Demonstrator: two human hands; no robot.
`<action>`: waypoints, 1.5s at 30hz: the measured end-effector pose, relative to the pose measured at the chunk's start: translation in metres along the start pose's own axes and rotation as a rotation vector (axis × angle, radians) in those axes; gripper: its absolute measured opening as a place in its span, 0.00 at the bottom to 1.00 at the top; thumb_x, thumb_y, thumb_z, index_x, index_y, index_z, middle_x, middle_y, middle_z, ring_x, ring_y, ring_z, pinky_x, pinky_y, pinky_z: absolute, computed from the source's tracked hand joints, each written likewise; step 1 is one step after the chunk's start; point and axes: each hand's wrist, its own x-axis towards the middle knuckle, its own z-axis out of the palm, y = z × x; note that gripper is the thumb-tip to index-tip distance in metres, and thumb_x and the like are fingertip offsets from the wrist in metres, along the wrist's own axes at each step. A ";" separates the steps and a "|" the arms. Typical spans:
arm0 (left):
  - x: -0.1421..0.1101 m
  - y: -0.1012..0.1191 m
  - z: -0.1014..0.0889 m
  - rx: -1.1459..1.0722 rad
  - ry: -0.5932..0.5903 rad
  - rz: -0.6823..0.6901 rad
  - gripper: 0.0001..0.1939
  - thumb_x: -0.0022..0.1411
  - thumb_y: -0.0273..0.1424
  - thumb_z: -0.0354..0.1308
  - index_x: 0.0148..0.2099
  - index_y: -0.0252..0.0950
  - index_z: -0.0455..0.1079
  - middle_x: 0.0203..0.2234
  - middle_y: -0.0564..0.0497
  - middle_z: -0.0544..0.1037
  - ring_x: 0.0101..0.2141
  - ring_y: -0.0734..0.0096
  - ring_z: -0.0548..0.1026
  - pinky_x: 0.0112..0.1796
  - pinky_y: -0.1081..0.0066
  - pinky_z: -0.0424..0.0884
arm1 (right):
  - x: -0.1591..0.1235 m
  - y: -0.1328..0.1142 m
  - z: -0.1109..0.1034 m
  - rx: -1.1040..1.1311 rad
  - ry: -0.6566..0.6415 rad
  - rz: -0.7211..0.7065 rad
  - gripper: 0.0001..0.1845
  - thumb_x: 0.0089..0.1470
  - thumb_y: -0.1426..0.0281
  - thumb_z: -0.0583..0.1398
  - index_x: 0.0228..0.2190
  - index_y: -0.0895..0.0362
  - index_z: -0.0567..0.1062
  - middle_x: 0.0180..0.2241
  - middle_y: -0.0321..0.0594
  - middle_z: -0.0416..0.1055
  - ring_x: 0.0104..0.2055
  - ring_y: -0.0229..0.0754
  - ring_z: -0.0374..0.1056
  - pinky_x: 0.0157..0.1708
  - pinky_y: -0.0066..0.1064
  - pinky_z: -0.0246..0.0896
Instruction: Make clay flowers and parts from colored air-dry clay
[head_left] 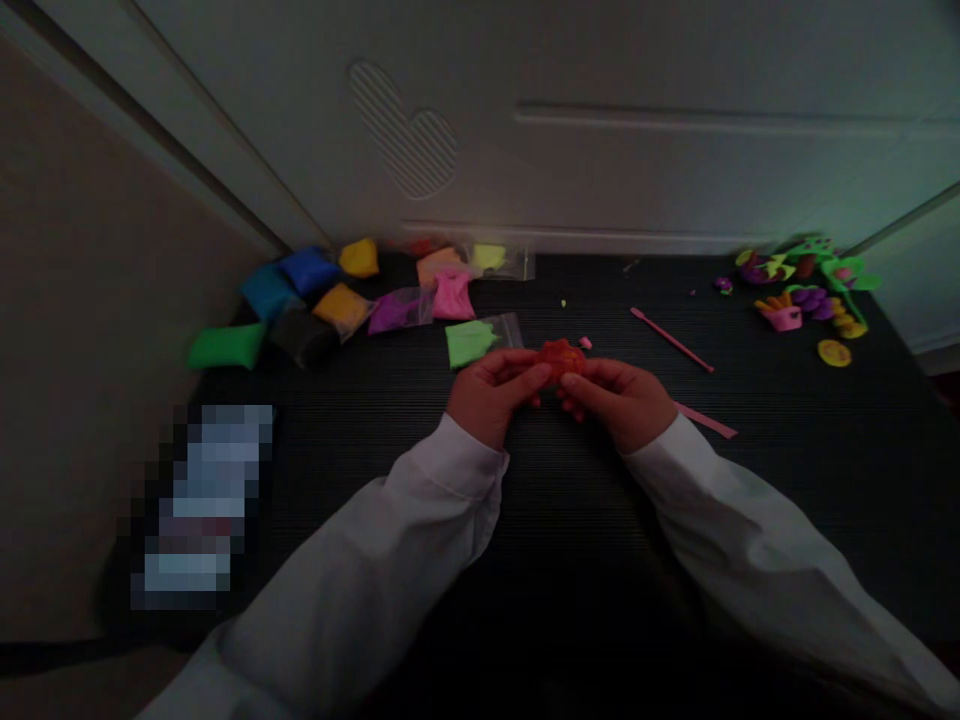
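Note:
Both hands pinch a flat red-orange piece of modelling clay with a wavy upper edge, held over the dark table. My left hand grips its left side between thumb and fingers. On the right side, the thumb and fingers of my right hand are closed on the same piece. A small pink clay bit lies just beyond it. Light green clay in a clear bag rests close to my left hand. A pink flat tool is partly hidden behind my right wrist, and a thin pink modelling stick lies farther off.
Several coloured clay packs, among them green, blue and purple, lie at the back left. Finished-looking clay figures and a yellow disc sit at the back right. A blurred-out phone-like object lies front left. A white panel rises behind the table.

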 end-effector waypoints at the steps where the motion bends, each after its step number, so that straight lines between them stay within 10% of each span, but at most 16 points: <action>1: 0.000 -0.001 0.000 0.007 0.002 0.007 0.11 0.40 0.29 0.62 0.30 0.34 0.69 0.26 0.53 0.75 0.18 0.83 0.66 0.20 0.76 0.61 | 0.000 0.000 -0.001 -0.006 -0.003 -0.001 0.10 0.40 0.64 0.60 0.25 0.57 0.72 0.19 0.32 0.67 0.18 0.30 0.59 0.19 0.25 0.54; 45: -0.004 0.010 0.009 -0.162 -0.007 -0.090 0.14 0.39 0.25 0.61 0.33 0.34 0.66 0.28 0.52 0.73 0.24 0.78 0.68 0.21 0.77 0.59 | -0.001 -0.001 -0.001 -0.051 0.082 -0.087 0.08 0.40 0.66 0.61 0.23 0.59 0.70 0.17 0.31 0.66 0.18 0.29 0.57 0.18 0.24 0.51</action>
